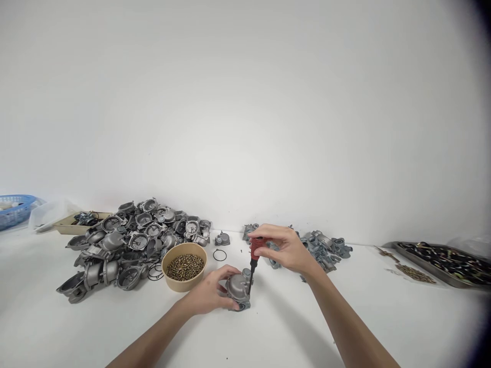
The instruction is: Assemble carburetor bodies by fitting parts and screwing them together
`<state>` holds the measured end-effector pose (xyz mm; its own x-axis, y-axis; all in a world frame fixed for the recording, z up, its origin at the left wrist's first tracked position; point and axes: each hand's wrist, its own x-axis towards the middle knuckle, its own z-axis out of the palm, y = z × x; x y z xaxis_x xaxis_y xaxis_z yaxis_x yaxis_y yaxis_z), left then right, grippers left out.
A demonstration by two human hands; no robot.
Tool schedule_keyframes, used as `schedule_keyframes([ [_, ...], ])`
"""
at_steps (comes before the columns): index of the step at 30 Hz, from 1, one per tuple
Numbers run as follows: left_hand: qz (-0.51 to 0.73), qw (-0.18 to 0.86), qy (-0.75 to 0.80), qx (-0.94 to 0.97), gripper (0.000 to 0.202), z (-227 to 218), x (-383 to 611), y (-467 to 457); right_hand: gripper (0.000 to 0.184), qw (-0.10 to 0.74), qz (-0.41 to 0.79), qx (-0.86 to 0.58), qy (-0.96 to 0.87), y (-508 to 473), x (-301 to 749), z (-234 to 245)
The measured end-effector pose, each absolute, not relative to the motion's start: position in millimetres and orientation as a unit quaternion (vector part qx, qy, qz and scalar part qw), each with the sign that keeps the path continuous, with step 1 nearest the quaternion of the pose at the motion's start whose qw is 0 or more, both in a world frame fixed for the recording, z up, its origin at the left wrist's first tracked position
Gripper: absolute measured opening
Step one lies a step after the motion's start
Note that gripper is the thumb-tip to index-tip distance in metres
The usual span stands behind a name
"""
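My left hand (209, 294) grips a small grey metal housing (238, 289) that rests on the white table (268, 327). My right hand (282, 248) holds a red-handled screwdriver (254, 255) upright, its dark shaft pointing down onto the right side of the housing. A tan bowl (184, 267) full of small brass screws stands just left of my left hand.
A large heap of grey metal housings (130, 243) lies at the left, with black rings (220, 255) beside it. A smaller heap of parts (322, 248) sits behind my right hand. A metal tray (445, 263) stands far right, a blue basket (15, 209) far left.
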<state>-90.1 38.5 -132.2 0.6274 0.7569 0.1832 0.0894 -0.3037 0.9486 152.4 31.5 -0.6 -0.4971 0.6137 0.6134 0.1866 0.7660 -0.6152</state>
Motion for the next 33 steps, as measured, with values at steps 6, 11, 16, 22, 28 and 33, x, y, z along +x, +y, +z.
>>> schedule_keyframes([
  [6, 0.324, 0.521, 0.282, 0.737, 0.068, -131.8, -90.3, 38.3, 0.024, 0.428, 0.303, -0.199, -0.828, 29.5, 153.1, -0.4],
  [11, 0.320, 0.518, 0.286, 0.740, 0.068, -131.6, -90.2, 38.7, 0.022, 0.452, 0.258, -0.246, -0.818, 30.3, 151.8, -1.4],
  [16, 0.324, 0.510, 0.283, 0.745, 0.066, -130.4, -89.8, 38.0, 0.021, 0.460, 0.216, -0.240, -0.827, 29.4, 148.5, 0.9],
  [22, 0.328, 0.513, 0.277, 0.744, 0.067, -130.9, -89.9, 38.8, 0.021, 0.455, 0.199, -0.252, -0.830, 28.5, 149.2, 2.0],
  [28, 0.325, 0.511, 0.279, 0.746, 0.068, -131.4, -90.0, 38.9, 0.021, 0.457, 0.186, -0.257, -0.831, 29.7, 149.1, 0.0],
  [33, 0.321, 0.510, 0.283, 0.747, 0.067, -129.5, -89.9, 38.1, 0.021, 0.463, 0.180, -0.262, -0.828, 30.4, 147.9, -1.4],
])
